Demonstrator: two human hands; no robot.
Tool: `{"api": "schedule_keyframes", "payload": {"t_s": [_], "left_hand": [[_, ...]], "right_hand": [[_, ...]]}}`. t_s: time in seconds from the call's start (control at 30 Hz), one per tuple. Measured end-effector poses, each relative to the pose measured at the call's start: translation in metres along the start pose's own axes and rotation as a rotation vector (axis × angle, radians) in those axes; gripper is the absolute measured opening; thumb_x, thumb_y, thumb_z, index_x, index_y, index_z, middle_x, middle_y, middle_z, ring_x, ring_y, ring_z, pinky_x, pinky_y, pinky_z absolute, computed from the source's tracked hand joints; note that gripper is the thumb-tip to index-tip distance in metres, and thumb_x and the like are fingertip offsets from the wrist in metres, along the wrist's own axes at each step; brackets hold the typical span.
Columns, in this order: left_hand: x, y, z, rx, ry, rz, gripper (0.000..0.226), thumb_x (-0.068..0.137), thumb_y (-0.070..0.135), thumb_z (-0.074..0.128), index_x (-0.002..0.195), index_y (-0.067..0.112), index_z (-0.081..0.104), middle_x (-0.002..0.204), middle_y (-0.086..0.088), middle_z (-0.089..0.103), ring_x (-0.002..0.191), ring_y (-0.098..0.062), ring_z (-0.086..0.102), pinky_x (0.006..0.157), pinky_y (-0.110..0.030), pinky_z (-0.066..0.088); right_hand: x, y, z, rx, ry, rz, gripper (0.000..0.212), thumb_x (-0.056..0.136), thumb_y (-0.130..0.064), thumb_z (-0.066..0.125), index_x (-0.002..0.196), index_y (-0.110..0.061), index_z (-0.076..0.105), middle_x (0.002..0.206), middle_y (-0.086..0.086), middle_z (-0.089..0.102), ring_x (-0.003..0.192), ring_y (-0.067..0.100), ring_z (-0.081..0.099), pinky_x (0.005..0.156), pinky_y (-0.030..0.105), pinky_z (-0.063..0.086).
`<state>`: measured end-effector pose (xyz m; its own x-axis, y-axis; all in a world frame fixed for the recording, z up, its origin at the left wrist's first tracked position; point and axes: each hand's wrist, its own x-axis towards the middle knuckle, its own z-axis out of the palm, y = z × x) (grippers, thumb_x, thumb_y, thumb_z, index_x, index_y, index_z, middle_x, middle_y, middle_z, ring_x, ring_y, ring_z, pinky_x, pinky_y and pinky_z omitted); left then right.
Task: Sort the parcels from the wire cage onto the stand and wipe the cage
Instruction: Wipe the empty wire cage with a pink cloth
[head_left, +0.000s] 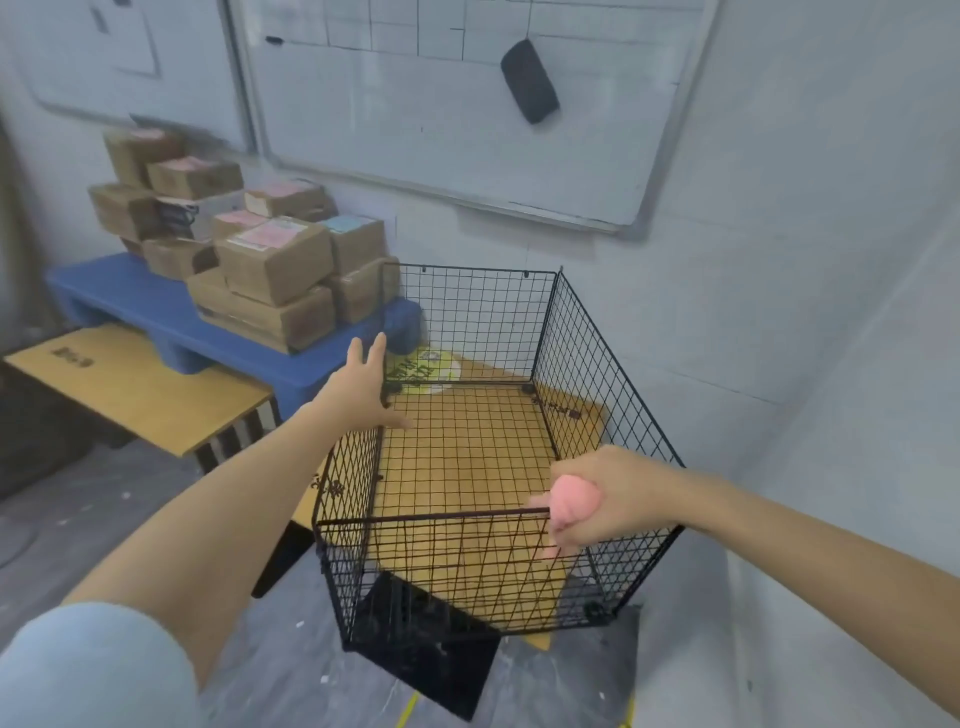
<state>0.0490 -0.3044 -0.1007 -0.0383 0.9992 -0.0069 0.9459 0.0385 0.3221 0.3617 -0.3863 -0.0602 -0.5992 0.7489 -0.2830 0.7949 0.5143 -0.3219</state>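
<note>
The black wire cage stands open-topped on the floor at the middle, with no parcels inside. My left hand reaches over its left wall with straight, spread fingers, its thumb by the top wire. My right hand grips a bunched pink cloth against the top wire of the cage's near wall. Several brown cardboard parcels with pink and blue labels are piled on the blue plastic stand to the left of the cage.
A whiteboard with a black eraser hangs on the wall behind. Flattened cardboard lies left of the cage and under it. A black sheet lies on the grey floor in front. The wall runs close along the right.
</note>
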Motion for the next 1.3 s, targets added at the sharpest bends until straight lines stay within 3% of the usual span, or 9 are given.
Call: {"api": "schedule_keyframes", "payload": {"t_s": [0.13,0.23,0.4,0.5,0.67,0.83,0.97,1.13,1.3], "left_hand": [[0.004,-0.002,0.0,0.011,-0.005,-0.005,0.128,0.068,0.049,0.08,0.152,0.021,-0.013,0.159,-0.014,-0.01,0.136,-0.04,0.033,0.106,-0.046,0.036],[0.005,-0.001,0.001,0.006,-0.002,-0.007,0.126,0.069,0.049,0.079,0.152,0.02,-0.012,0.159,-0.014,-0.009,0.136,-0.04,0.034,0.106,-0.046,0.037],[0.005,0.0,0.002,0.017,-0.02,-0.003,0.121,0.075,0.05,0.074,0.151,0.019,-0.014,0.158,-0.017,-0.012,0.137,-0.038,0.034,0.107,-0.043,0.035],[0.012,-0.003,0.001,-0.041,-0.032,-0.002,0.116,0.078,0.056,0.068,0.151,0.02,-0.015,0.158,-0.018,-0.01,0.143,-0.038,0.017,0.114,-0.047,0.026],[0.027,-0.014,-0.014,-0.041,0.008,0.027,0.1,0.086,0.059,0.054,0.152,0.019,-0.009,0.159,-0.01,-0.011,0.146,-0.035,-0.003,0.116,-0.051,0.015],[0.052,-0.039,-0.03,0.014,0.032,0.149,0.09,0.091,0.056,0.049,0.153,0.02,-0.005,0.16,-0.007,-0.01,0.147,-0.03,-0.004,0.118,-0.049,0.012],[0.092,-0.062,-0.042,0.119,0.028,0.314,0.087,0.091,0.061,0.043,0.152,0.024,-0.006,0.16,-0.004,-0.014,0.147,-0.024,-0.008,0.119,-0.049,0.008],[0.16,-0.087,-0.058,0.157,-0.039,0.497,0.085,0.09,0.064,0.039,0.153,0.025,-0.005,0.159,-0.002,-0.015,0.147,-0.022,-0.01,0.119,-0.05,0.007],[0.224,-0.098,-0.07,0.148,-0.125,0.639,0.083,0.091,0.062,0.039,0.152,0.027,-0.005,0.159,-0.005,-0.014,0.148,-0.027,-0.004,0.118,-0.05,0.01]], "right_hand": [[-0.012,0.016,-0.007,-0.001,-0.023,0.044,0.024,0.075,-0.05,0.075,0.081,-0.036,0.055,0.084,-0.013,0.063,0.078,-0.005,0.061,0.061,0.01,0.048],[-0.022,0.029,-0.012,0.04,-0.019,0.08,0.024,0.075,-0.046,0.076,0.082,-0.033,0.058,0.083,-0.013,0.065,0.075,-0.006,0.061,0.058,0.008,0.045],[-0.022,0.031,-0.02,0.099,-0.055,0.1,0.037,0.068,-0.053,0.08,0.09,-0.031,0.06,0.091,-0.013,0.066,0.084,0.0,0.065,0.065,0.017,0.055],[-0.014,0.021,-0.028,0.234,-0.071,0.092,0.037,0.069,-0.044,0.083,0.091,-0.025,0.059,0.1,-0.013,0.071,0.092,0.003,0.068,0.073,0.028,0.06],[0.013,-0.004,-0.044,0.257,0.123,0.075,0.03,0.072,-0.043,0.08,0.09,-0.03,0.06,0.095,-0.003,0.069,0.083,0.006,0.07,0.068,0.03,0.061],[0.068,-0.029,-0.046,0.114,0.245,0.158,0.04,0.067,-0.058,0.076,0.093,-0.033,0.059,0.089,-0.007,0.067,0.079,0.003,0.067,0.066,0.025,0.06],[0.126,-0.045,-0.045,-0.037,0.264,0.245,0.04,0.072,-0.059,0.07,0.099,-0.034,0.053,0.087,-0.011,0.064,0.074,-0.003,0.065,0.058,0.017,0.056],[0.199,-0.058,-0.039,-0.122,0.314,0.408,0.045,0.074,-0.06,0.067,0.108,-0.035,0.049,0.099,-0.015,0.06,0.083,-0.001,0.061,0.065,0.019,0.057],[0.24,-0.055,-0.034,-0.115,0.379,0.591,0.07,0.072,-0.063,0.067,0.13,-0.031,0.047,0.11,-0.012,0.06,0.088,0.005,0.06,0.072,0.024,0.058]]}}
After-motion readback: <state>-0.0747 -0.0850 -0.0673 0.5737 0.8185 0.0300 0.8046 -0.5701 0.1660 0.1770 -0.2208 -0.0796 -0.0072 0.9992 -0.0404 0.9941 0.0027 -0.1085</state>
